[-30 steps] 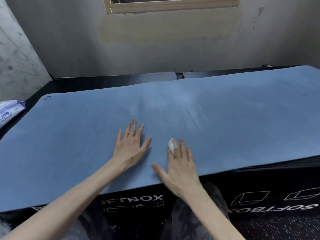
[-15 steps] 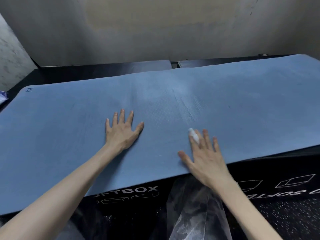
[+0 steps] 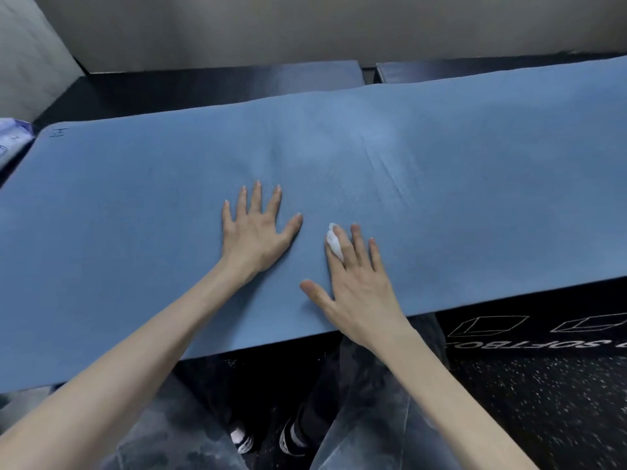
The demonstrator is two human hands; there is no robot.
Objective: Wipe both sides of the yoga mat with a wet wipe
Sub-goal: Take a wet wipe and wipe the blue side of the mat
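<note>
Blue yoga mat (image 3: 441, 198) lay flat under both hands. Left hand (image 3: 252, 232) pressed it, fingers spread. Right hand (image 3: 356, 286), flat, pressed a white wet wipe (image 3: 334, 244) under its fingers, beside the mat's near edge; bare mat stretched either side.

Yoga mat (image 3: 475, 184): flat and bare toward its right end and far edge, open to a sweeping pass. Left hand (image 3: 255, 232): pressed flat near the mat's middle, blocking leftward travel. Right hand (image 3: 356, 283): flat at the near edge, wet wipe (image 3: 334, 244) under its fingers. Wall (image 3: 305, 28): closed off the far side. Package (image 3: 13, 140): lay off the mat's far-left corner.
</note>
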